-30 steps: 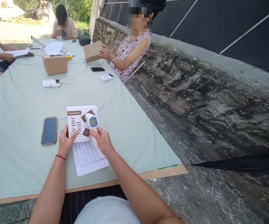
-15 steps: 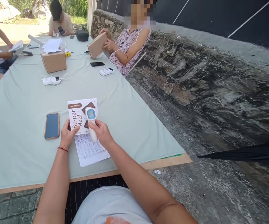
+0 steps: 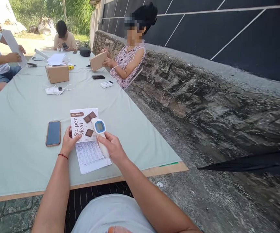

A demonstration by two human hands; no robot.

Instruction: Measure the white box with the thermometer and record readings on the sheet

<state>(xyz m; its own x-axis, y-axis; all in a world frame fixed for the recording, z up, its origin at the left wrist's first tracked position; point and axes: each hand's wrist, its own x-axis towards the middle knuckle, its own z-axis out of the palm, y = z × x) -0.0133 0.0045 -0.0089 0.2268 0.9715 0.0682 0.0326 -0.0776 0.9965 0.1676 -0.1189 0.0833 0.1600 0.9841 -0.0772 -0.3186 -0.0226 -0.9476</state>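
My left hand [image 3: 69,141] grips the lower left edge of a white box [image 3: 81,124] printed "NutriMotion Su-per Meal" with brown chocolate pieces, its thumb across the front. In my right hand [image 3: 114,147] is a white infrared thermometer [image 3: 102,139] with a blue-rimmed screen, its handle held in the closed fingers. The thermometer's head overlaps the box's right edge from my viewpoint; whether they touch I cannot tell. Below the box, sheets of printed paper [image 3: 91,155] lie on the pale green tablecloth [image 3: 142,136]. A phone in an orange-brown case [image 3: 53,133] rests left of my left hand.
Farther up the table are a white device with cables [image 3: 54,91], a brown carton [image 3: 58,75] topped with papers, a black phone [image 3: 98,77] and a white device [image 3: 106,84]. A person at right holds a cardboard box [image 3: 97,62]; two others sit beyond.
My right hand has moved the thermometer slightly right and down, uncovering more of the box's front. The person at left has raised a sheet. The view has tilted up a little.
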